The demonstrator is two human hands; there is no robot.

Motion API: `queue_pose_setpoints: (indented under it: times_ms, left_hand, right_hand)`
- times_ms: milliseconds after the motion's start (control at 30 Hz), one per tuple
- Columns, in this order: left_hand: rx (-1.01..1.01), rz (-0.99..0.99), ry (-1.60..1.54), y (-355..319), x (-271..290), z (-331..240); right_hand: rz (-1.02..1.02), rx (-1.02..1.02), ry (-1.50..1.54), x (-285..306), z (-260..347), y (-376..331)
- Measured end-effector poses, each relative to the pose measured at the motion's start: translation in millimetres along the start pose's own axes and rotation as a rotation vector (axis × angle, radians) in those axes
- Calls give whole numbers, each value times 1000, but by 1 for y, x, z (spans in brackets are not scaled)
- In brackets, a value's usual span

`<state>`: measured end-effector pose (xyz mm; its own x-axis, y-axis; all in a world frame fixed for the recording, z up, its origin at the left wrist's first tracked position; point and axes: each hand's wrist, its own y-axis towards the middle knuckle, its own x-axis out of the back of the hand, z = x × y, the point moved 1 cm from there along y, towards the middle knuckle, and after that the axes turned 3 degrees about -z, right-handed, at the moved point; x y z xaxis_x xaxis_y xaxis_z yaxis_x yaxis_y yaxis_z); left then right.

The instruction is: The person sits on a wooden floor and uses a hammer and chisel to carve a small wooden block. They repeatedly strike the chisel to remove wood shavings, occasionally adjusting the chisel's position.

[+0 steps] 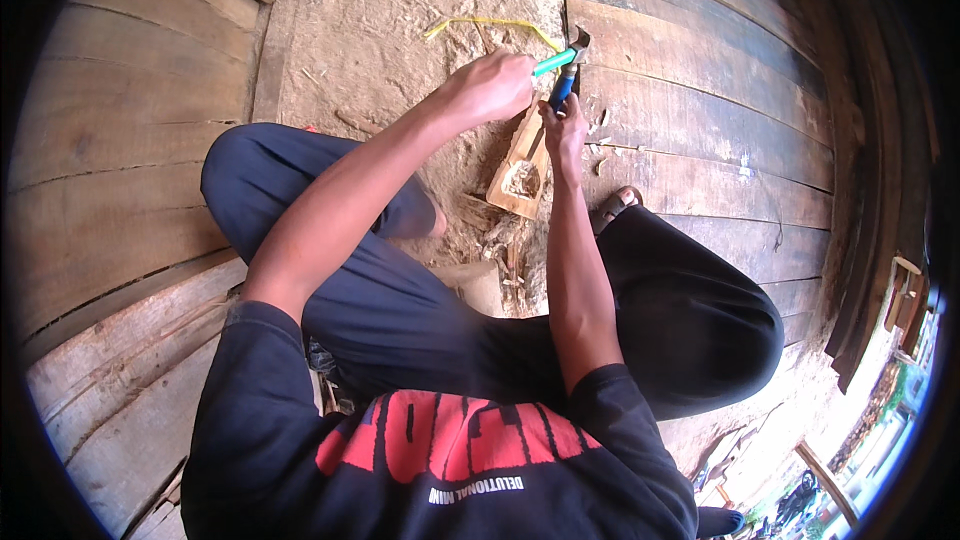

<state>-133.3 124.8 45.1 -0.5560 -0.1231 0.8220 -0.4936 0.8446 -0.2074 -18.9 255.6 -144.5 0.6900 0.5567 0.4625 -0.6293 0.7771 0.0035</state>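
My left hand (497, 86) is closed around the green handle of a hammer (552, 63), whose metal head is beside the top of a chisel. The fingers of my right hand (567, 130) grip the chisel (563, 88) by its blue handle. Its blade is hidden from this view. Below both hands lies a long wooden block (517, 198) with a hollow cut into its near end. Loose shavings sit inside that hollow. Whether the hammer head touches the chisel, I cannot tell.
Sandy ground (400, 0) strewn with sawdust runs between wooden planks (700, 110) on the right and wooden boards (130, 140) on the left. A yellow strip (490, 21) lies beyond my hands. My bent legs frame the block, with a sandalled foot (618, 205) near it.
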Motion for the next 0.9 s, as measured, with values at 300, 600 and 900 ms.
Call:
queue_pose_setpoints:
  times_ms: [300,600,900]
  left_hand:
    - [111,-62,-58,-7,-7,-1]
    - [103,-171,-191,-25,-13,2]
    - [602,-375,-786,-30,-93,25]
  right_hand:
    - [7,14,-20,-1,5,-4]
    - [5,-1,53,-5,-2,-7]
    - [-25,-249,335,14,-27,-11]
